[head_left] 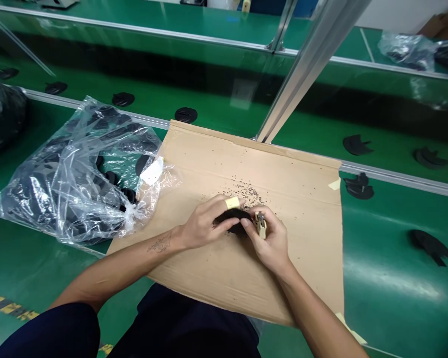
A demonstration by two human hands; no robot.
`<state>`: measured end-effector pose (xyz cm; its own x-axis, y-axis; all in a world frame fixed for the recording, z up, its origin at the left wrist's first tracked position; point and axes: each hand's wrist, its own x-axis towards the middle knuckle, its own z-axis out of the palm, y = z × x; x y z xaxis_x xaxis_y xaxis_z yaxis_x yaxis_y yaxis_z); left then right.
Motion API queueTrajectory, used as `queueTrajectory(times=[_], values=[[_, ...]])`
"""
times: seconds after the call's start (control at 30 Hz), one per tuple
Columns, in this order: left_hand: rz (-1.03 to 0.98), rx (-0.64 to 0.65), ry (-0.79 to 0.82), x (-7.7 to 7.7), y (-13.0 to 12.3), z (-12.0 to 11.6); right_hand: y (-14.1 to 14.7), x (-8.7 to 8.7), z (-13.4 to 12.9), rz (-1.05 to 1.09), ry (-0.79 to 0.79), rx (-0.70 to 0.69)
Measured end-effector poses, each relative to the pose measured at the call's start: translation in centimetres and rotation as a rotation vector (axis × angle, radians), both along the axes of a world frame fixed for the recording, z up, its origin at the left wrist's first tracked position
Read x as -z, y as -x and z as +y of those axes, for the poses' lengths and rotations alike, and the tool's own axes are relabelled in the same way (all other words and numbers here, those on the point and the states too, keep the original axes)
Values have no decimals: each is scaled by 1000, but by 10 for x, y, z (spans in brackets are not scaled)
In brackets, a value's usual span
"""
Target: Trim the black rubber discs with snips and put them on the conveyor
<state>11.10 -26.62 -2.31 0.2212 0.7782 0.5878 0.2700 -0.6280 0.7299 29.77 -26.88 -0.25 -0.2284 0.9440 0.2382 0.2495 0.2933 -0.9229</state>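
Note:
A dark, curved piece (236,215) is held between both hands above a brown cardboard sheet (306,248). My left hand (203,221) pinches its left end, and a strip of yellow tape wraps one finger. On the right end of the piece, my right hand (271,241) presses its thumb and also holds a small tool with a cream-coloured body (261,226) in its curled fingers. The tool's tip is too small to make out. Many small black scraps (248,191) lie scattered on the cardboard just beyond the hands.
Left of the cardboard lies a clear plastic bag (74,174) of black parts. A metal post (298,69) rises behind the sheet. Several black parts rest on the green surface beyond, and a black part (431,246) lies at the right. A dark bag (2,114) stands far left.

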Motion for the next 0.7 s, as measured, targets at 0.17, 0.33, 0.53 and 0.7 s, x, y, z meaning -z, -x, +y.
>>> queueTrajectory(times=[0.17, 0.33, 0.53, 0.7], values=[[-163, 91, 214, -2, 0, 4, -2, 2, -1, 43, -187, -43], [-272, 163, 193, -5, 1, 7, -1, 4, 0, 57, -296, -83], [-222, 184, 204, -7, 3, 7, 0, 5, -2, 40, -368, -58], [-169, 214, 151, -9, 3, 7, -1, 6, -1, 36, -368, -79]])
